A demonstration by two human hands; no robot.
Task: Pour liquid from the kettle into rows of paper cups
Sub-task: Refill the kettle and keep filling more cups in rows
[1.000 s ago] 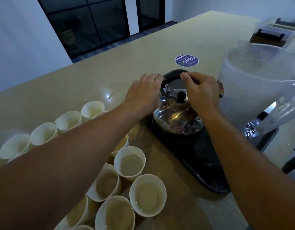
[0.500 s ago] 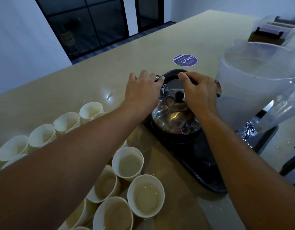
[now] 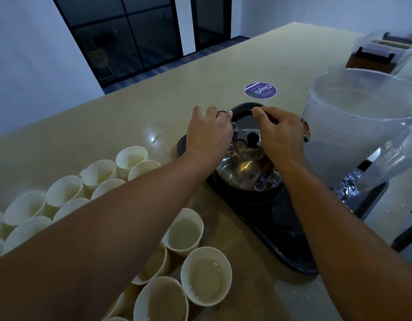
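**On the black tray: both hands at the kettle handle**

On the tabletop (image 3: 131, 107), steel kettle (image 3: 244, 167) sits on black tray (image 3: 281, 228), beside filled paper cups (image 3: 205, 274). Risk: careless lift slops liquid or knocks the plastic jug (image 3: 353, 126). Right hand (image 3: 281, 133) curls around the black handle (image 3: 244, 110); left hand (image 3: 208, 133), fingers loosely extended, touches the handle's left end.

single view: head-worn wide-angle camera, looking forward and down along both forearms, close over a beige tabletop (image 3: 131, 117). near field, lower left of frame: white paper cups (image 3: 206, 275). centre: shiny steel kettle with black handle (image 3: 243, 172). upper left: dark-framed window (image 3: 121, 35), well away. no second view.
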